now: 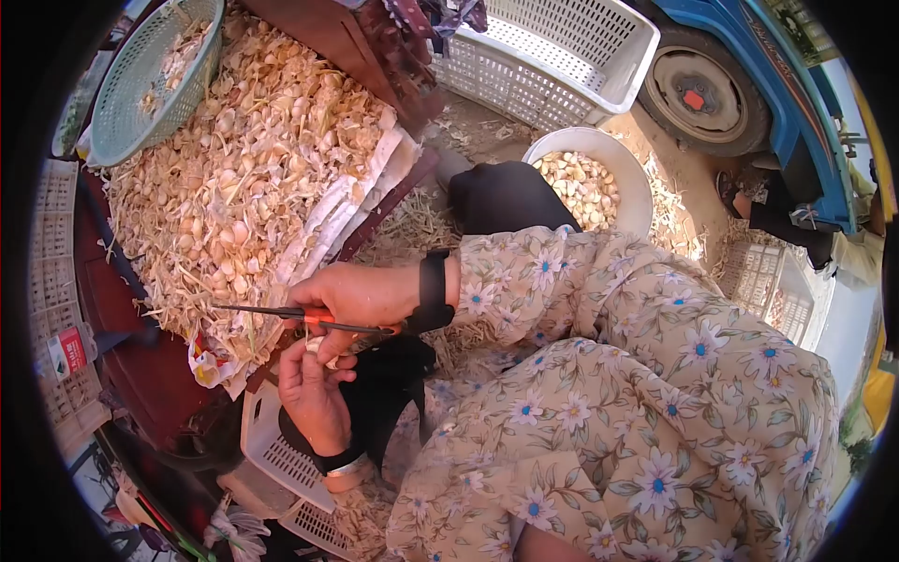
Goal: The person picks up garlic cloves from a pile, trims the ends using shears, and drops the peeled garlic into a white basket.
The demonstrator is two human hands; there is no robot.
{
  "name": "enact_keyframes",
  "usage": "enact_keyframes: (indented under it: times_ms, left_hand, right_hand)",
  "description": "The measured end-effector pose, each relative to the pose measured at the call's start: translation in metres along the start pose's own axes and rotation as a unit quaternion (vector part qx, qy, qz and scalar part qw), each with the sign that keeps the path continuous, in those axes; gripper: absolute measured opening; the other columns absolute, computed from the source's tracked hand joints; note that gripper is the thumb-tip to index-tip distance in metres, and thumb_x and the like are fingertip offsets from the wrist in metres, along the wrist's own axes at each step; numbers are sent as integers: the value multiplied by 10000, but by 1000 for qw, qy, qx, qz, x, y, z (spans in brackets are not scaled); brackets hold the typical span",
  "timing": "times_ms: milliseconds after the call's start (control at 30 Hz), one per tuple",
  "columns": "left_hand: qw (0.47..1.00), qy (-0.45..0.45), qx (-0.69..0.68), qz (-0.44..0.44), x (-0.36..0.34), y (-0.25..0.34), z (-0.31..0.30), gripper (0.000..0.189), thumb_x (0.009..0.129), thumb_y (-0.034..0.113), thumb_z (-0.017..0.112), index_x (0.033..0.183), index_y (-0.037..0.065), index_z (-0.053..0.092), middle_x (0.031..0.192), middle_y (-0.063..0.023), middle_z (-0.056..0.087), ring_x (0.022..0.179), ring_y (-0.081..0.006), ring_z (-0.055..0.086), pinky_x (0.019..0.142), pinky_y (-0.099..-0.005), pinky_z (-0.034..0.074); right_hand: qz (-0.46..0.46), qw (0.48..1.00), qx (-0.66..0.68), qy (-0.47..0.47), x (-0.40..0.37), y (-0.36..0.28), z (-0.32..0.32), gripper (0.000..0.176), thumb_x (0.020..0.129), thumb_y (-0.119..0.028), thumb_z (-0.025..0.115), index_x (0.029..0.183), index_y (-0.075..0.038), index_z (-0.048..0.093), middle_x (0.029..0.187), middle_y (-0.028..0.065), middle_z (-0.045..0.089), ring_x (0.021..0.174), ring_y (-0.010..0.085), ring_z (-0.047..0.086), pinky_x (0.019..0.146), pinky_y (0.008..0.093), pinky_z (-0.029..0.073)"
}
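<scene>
The scissors' (281,314) orange handles are mostly hidden inside the right hand (361,295), whose grip is closed around them; the blades are seen pressed together, pointing at the garlic pile (234,169) on the surface. Just below, a pale piece, probably a garlic clove (316,345), is pinched in the grip of the left hand (314,393) and largely covered by fingers. Peeled cloves are held in the white bowl (639,187), partly blocked by a dark shape. A few are seen in the green basket (122,112), cut off at the top.
</scene>
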State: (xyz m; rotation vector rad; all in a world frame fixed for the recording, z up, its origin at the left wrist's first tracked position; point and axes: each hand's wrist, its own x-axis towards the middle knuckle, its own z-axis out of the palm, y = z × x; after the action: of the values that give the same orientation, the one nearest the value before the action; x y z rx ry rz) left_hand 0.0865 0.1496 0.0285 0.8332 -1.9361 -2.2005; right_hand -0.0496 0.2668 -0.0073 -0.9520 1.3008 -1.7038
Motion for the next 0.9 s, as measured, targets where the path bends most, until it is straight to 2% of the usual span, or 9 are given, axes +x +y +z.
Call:
enact_keyframes:
  times_ms: [33, 133, 267, 400, 500, 600, 700, 800, 900]
  left_hand:
    - [1000, -13, 4, -3, -4, -1, -3, 221, 891, 168, 498, 1028, -5, 482, 869, -109, 591, 658, -182, 619, 526, -222, 493]
    - [997, -65, -11, -29, -15, -5, -13, 226, 881, 156, 513, 1027, -13, 480, 870, -111, 594, 659, -188, 622, 535, -230, 493]
    - [990, -79, -74, -92, -22, -29, -11, 253, 848, 157, 574, 1017, -11, 489, 831, -94, 605, 654, -169, 615, 540, -215, 485]
    - [985, -82, -104, -113, -32, -48, -3, 189, 866, 152, 544, 981, 5, 517, 817, -75, 614, 658, -140, 603, 534, -202, 473]
    - [984, -105, -87, -118, -40, -48, 0, 202, 871, 135, 530, 1013, -7, 509, 839, -85, 617, 670, -139, 606, 537, -209, 482]
    - [980, -123, -90, -127, -55, -43, 7, 248, 881, 125, 508, 1061, -44, 493, 893, -110, 609, 700, -158, 617, 592, -226, 511]
    - [974, -115, -163, -107, -52, -53, 4, 256, 887, 96, 483, 1096, -51, 475, 982, -128, 585, 781, -168, 610, 669, -241, 519]
    - [963, -83, -233, -111, -54, -48, 10, 260, 883, 74, 477, 1115, -42, 463, 1036, -124, 562, 857, -170, 594, 739, -261, 513]
    - [948, -88, -280, -125, -54, -59, 7, 256, 876, 61, 481, 1117, -24, 457, 1041, -114, 554, 856, -171, 590, 767, -273, 508]
  right_hand:
    - [11, 1000, -12, -10, -3, -3, 3, 419, 650, -135, 748, 993, -22, 536, 744, 14, 551, 708, 93, 510, 616, 255, 429]
    - [26, 999, -35, 2, -17, -5, 13, 423, 644, -120, 737, 1000, -16, 534, 716, 38, 553, 675, 117, 522, 600, 264, 432]
    - [69, 986, -146, 50, -40, -7, 33, 374, 635, -80, 687, 975, -26, 541, 714, 108, 594, 643, 224, 583, 579, 309, 447]
    - [-3, 955, -291, 57, -62, -11, 44, 352, 654, -68, 662, 981, -7, 546, 737, 123, 611, 669, 239, 600, 583, 321, 450]
    - [41, 965, -245, 81, -69, -2, 43, 370, 652, -75, 676, 992, -8, 546, 729, 110, 603, 664, 202, 589, 593, 302, 449]
    - [74, 978, -194, 23, -81, -20, 37, 357, 671, -81, 680, 991, -8, 542, 724, 84, 589, 670, 149, 563, 609, 281, 445]
    - [79, 984, -119, 104, -85, -3, 47, 367, 686, -103, 691, 999, 5, 533, 718, 66, 573, 664, 114, 530, 615, 269, 441]
    - [74, 975, -113, 179, -89, 1, 58, 381, 695, -122, 702, 1022, -20, 533, 754, 67, 576, 684, 118, 534, 630, 265, 441]
    - [69, 950, -261, 157, -95, -15, 60, 435, 671, -144, 728, 1051, -62, 533, 779, 68, 587, 733, 153, 565, 657, 256, 446]
